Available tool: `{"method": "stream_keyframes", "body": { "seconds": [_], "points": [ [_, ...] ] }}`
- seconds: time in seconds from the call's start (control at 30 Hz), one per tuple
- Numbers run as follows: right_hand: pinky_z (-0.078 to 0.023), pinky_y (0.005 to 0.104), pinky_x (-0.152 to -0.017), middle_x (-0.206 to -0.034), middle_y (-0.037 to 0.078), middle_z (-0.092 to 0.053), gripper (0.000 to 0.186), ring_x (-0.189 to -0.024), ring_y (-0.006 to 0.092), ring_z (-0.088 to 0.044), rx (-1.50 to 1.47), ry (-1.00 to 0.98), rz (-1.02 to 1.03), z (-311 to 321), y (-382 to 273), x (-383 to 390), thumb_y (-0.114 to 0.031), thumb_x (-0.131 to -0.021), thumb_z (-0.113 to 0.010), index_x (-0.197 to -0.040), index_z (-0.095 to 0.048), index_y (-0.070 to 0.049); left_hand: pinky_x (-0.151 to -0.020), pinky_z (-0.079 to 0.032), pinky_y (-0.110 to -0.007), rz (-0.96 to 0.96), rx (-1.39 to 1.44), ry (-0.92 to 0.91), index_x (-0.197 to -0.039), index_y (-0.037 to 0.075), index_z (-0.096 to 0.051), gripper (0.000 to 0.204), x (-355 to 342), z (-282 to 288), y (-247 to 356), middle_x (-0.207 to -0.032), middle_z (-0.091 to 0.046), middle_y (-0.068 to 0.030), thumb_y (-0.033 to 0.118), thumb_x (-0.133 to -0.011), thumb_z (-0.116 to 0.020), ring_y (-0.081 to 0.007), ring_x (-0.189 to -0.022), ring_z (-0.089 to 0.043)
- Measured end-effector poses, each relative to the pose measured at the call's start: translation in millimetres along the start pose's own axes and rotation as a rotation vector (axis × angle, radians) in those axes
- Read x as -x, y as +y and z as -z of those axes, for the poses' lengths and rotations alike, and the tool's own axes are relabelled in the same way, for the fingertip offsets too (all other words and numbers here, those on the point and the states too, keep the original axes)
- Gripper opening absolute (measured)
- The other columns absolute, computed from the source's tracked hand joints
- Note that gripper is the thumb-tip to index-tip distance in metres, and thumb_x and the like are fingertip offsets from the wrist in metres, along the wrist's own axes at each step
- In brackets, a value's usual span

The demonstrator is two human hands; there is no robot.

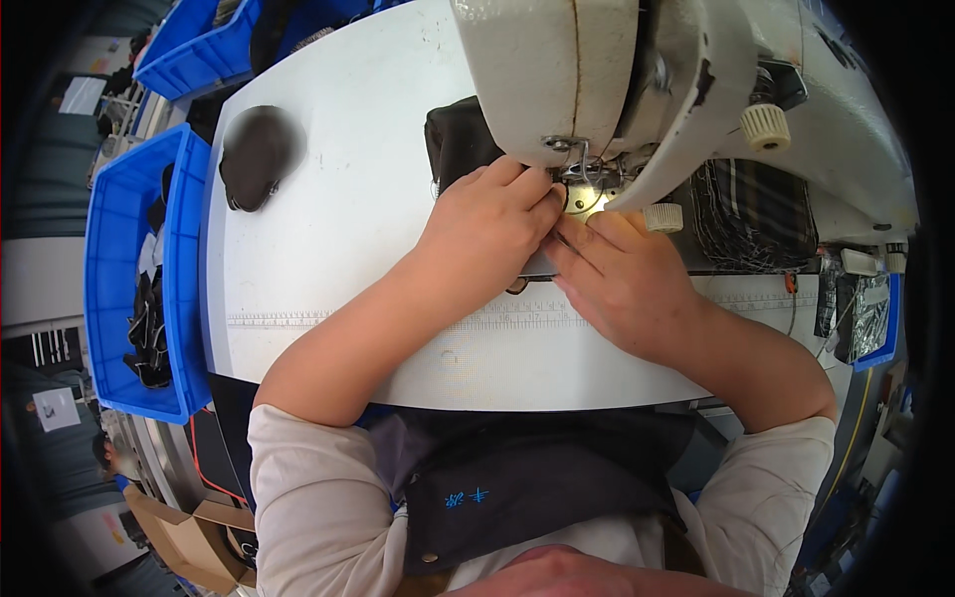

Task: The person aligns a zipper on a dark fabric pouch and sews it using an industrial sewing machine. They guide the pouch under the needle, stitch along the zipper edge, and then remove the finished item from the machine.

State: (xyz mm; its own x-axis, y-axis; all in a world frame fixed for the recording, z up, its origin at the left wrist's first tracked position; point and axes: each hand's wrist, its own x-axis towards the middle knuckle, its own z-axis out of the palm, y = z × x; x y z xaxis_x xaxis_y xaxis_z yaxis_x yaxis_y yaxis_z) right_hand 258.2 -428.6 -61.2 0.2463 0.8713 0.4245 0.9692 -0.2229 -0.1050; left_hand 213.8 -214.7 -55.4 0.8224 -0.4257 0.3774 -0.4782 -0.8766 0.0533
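A white sewing machine [542, 70] fills the upper right, its lit needle plate [589, 199] below the presser foot. My left hand [494, 224] has bent fingers pinched on a dark fabric piece [460, 134] just left of the foot. My right hand [622, 279] is beside it, fingers bent and gripping dark material at the front of the needle plate; the fingertips and exact edge held are partly hidden. A small dark pouch-like piece [247, 169] lies at the left of the white worktable [348, 219].
Blue bins [134, 338] with dark pieces stand along the left. A stack of dark stitched fabric [751, 219] lies right of the needle. A printed ruler [398, 316] crosses the table. Another blue tray [880, 348] is at the right, a cardboard box [174, 537] at lower left.
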Motion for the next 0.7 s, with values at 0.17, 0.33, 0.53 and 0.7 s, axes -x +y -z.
{"method": "stream_keyframes", "body": {
  "seconds": [0.17,0.33,0.53,0.7],
  "points": [
    [-0.052,0.0382,-0.089,-0.125,0.013,-0.069,0.047,-0.104,0.0235,-0.065,0.003,0.005,0.016,-4.0,-0.7,2.0,-0.014,-0.076,-0.079,-0.12,-0.072,0.001,-0.078,-0.057,-0.03,-0.015,-0.042,0.026,-0.106,0.009,-0.076,0.03,0.0,-1.2,-4.6,-0.098,-0.063,0.0016,0.013,-0.077,-0.073,-0.0189,-0.099,-0.062],
    [-0.051,0.0355,-0.071,-0.112,0.013,-0.07,0.037,-0.091,0.0213,-0.064,0.009,0.048,0.045,-3.1,0.1,-0.2,-0.012,-0.076,-0.07,-0.11,-0.072,0.003,-0.07,-0.058,-0.029,-0.002,0.05,0.069,-0.1,0.015,-0.078,0.026,1.2,-2.6,-9.4,-0.097,-0.064,0.005,0.013,-0.074,-0.077,-0.0174,-0.097,-0.064],
    [-0.052,0.037,-0.076,-0.113,0.014,-0.069,0.037,-0.092,0.0225,-0.065,-0.009,0.019,0.035,-2.1,0.2,-0.5,-0.013,-0.077,-0.073,-0.11,-0.072,0.003,-0.072,-0.059,-0.03,0.022,0.107,0.054,-0.103,0.016,-0.079,0.03,2.5,-3.2,-14.6,-0.103,-0.067,0.0062,0.012,-0.073,-0.08,-0.0185,-0.102,-0.064],
    [-0.052,0.0396,-0.089,-0.121,0.014,-0.069,0.044,-0.099,0.0252,-0.065,-0.02,-0.052,0.0,-1.4,-1.5,2.5,-0.014,-0.077,-0.08,-0.117,-0.071,0.002,-0.072,-0.06,-0.03,0.01,0.097,0.05,-0.105,0.016,-0.08,0.03,0.9,-2.2,-13.4,-0.103,-0.068,0.0063,0.012,-0.075,-0.08,-0.019,-0.103,-0.064]
  ]
}}
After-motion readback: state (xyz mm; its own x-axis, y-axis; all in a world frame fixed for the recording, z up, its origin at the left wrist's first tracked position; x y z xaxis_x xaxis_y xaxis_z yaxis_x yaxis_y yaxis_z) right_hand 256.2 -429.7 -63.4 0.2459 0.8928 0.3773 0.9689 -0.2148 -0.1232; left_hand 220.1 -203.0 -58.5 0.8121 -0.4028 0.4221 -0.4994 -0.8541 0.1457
